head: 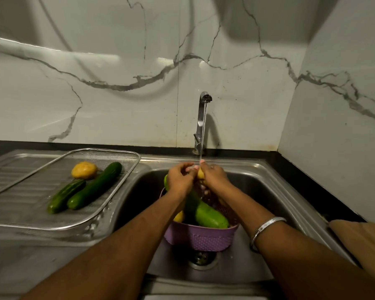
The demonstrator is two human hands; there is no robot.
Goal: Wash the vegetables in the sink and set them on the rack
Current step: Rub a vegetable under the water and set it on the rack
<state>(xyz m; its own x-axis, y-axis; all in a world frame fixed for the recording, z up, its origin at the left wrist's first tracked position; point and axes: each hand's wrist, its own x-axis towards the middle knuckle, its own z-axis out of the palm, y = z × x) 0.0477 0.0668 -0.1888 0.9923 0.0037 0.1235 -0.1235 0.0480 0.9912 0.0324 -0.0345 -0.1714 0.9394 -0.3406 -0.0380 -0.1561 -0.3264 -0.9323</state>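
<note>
Your left hand [179,177] and right hand [213,175] meet under the faucet [201,122], where water runs down onto them. Your right fingers curl round a small yellow potato [200,173]; most of it is hidden, so you cannot tell which way it points. Your left fingers curl in against it too.

Below your wrists, the purple colander [200,237] sits in the sink [258,191], holding a pale green gourd [211,216] whose long axis runs from far-left down to near-right.

On the mesh rack [108,210] to your left lie two dark cucumbers, the larger [94,185] and the smaller [65,195], side by side, both pointing near-left to far-right, with a yellow potato on the rack [84,169] touching them.
</note>
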